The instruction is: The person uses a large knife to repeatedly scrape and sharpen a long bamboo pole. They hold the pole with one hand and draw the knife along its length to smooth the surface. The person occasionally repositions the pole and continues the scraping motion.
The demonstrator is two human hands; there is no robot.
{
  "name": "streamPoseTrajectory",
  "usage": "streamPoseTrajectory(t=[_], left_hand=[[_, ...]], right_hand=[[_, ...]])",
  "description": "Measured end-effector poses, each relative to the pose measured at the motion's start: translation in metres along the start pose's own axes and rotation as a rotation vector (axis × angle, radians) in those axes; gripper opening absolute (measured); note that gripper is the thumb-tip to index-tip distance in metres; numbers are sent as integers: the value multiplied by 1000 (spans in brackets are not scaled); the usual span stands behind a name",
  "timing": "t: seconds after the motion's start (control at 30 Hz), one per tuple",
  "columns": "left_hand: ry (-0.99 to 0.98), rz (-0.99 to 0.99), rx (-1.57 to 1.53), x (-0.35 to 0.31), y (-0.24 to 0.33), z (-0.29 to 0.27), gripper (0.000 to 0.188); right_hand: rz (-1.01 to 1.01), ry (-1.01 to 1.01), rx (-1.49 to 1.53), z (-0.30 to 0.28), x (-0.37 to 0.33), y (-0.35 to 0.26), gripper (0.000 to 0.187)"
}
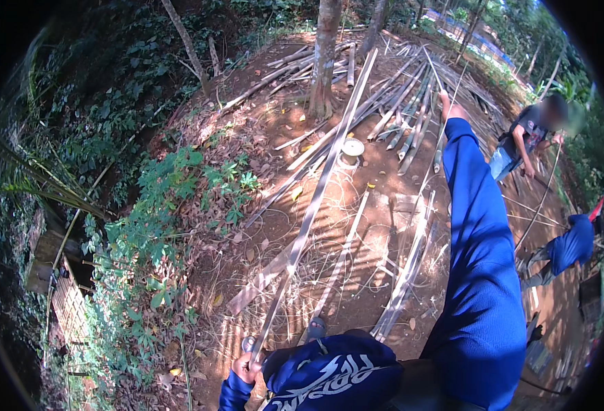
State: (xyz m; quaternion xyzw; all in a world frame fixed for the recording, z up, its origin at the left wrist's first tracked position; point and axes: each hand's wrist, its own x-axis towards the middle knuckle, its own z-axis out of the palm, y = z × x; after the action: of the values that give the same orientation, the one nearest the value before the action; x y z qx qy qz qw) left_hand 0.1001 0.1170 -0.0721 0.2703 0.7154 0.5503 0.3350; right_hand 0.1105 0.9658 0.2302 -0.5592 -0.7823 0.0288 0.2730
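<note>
My left hand (245,368) is low in the view by my waist, fingers closed round the lower end of a long, flat bamboo strip (317,195). That strip slants up and away, past a tree trunk. My right arm, in a blue sleeve, is stretched far forward. At its end my right hand (453,108) is closed on a thin bamboo strip (434,66), whose upper part points up and left over the stacked poles. Details of the right-hand fingers are too small to make out. My sandalled feet (313,329) stand on the dirt below.
Bamboo poles (411,113) lie piled ahead, beside a tree trunk (324,61). A pale round-topped container (352,148) stands amid curly shavings. Split strips (406,274) lie at centre. Green plants (172,185) cover the left slope. Two people, one bending (531,133), one in blue (570,243), are right.
</note>
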Motion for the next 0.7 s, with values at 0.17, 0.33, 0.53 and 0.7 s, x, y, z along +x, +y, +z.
streamPoseTrajectory(t=[0.17, 0.33, 0.53, 0.7], left_hand=[[5, -253, -263, -6, -12, -33, 65], [23, -307, -152, 5, 7, -59, 66], [105, -300, -293, 12, 18, -87, 71], [60, -309, -322, 5, 36, -97, 75]], right_hand=[[89, -111, 811, 54, -208, -48, 64], [-461, -150, 689, 17, -427, -71, 45], [-919, -434, 465, 0, -583, -153, 48], [-1035, -305, 233, -18, -603, -201, 55]])
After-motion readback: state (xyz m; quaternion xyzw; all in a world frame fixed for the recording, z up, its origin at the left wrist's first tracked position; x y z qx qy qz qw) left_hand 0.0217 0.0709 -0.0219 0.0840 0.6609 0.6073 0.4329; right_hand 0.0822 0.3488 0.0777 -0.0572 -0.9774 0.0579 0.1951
